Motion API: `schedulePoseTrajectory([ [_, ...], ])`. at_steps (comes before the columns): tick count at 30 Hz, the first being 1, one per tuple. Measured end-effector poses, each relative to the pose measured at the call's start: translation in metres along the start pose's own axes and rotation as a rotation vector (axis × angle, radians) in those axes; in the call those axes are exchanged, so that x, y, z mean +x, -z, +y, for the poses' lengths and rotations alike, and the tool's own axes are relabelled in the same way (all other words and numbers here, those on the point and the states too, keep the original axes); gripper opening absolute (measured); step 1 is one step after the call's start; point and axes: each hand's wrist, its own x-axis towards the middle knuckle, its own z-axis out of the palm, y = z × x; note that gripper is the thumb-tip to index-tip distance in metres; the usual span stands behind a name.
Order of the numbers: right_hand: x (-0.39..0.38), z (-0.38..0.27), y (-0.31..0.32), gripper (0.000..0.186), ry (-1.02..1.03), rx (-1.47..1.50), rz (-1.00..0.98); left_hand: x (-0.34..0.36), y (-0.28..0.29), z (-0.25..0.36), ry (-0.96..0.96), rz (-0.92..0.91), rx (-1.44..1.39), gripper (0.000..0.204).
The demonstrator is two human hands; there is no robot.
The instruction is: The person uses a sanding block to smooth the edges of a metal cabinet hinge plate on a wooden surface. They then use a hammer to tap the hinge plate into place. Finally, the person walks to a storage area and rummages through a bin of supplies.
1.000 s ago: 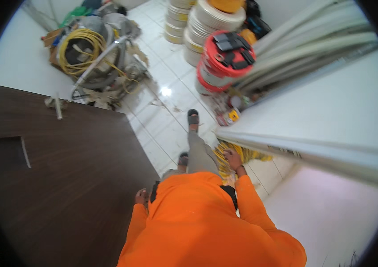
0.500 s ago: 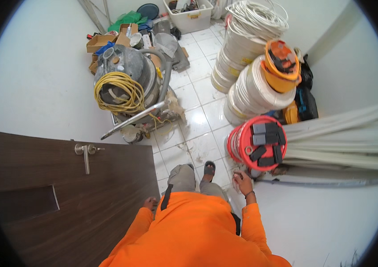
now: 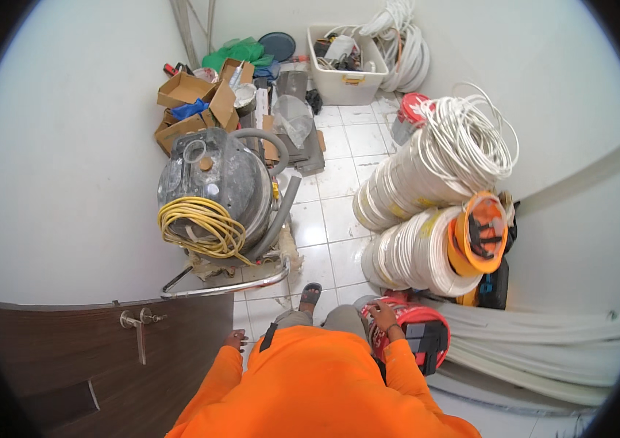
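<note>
My right hand [image 3: 381, 317] hangs over the near side of a red-topped bucket [image 3: 437, 315], its fingers loosely spread. I make out nothing held in it, and whether it touches the bucket I cannot tell. Black and grey rectangular blocks [image 3: 425, 340] lie on the bucket's red top, partly hidden by my right sleeve. My left hand [image 3: 236, 339] hangs low beside the dark brown door [image 3: 54, 350], fingers slightly bent and apart, with nothing visible in it.
A wet-dry vacuum [image 3: 215, 175] with a coiled yellow cord and a metal handle [image 3: 244, 285] stands left. White cable coils [image 3: 412, 252] rise at right, an orange helmet [image 3: 479, 233] on them. White pipes [image 3: 536, 328] lie along the right wall. Boxes [image 3: 182, 89] and a white bin [image 3: 346, 86] stand farther back.
I have moved forward into the room, so the vacuum, coils and bucket appear nearer. My right hand has gone from beside the bucket to over its near side.
</note>
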Motion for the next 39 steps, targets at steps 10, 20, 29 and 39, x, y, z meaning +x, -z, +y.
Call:
schedulePoseTrajectory([
  [10, 0.172, -0.041, 0.067, 0.036, 0.009, -0.117, -0.151, 0.008, -0.076, 0.068, 0.142, 0.049, -0.009, 0.03],
  [20, 0.346, -0.116, 0.191, 0.028, 0.075, 0.109, -0.257, -0.005, -0.223, 0.171, 0.156, -0.031, 0.099, 0.032],
  [29, 0.499, -0.273, 0.225, 0.027, 0.283, 0.13, -0.254, 0.047, -0.297, 0.313, 0.122, 0.038, -0.001, 0.031],
  [39, 0.659, -0.322, 0.241, 0.027, 0.128, -0.039, -0.366, 0.123, -0.294, 0.442, 0.122, 0.073, -0.075, 0.029],
])
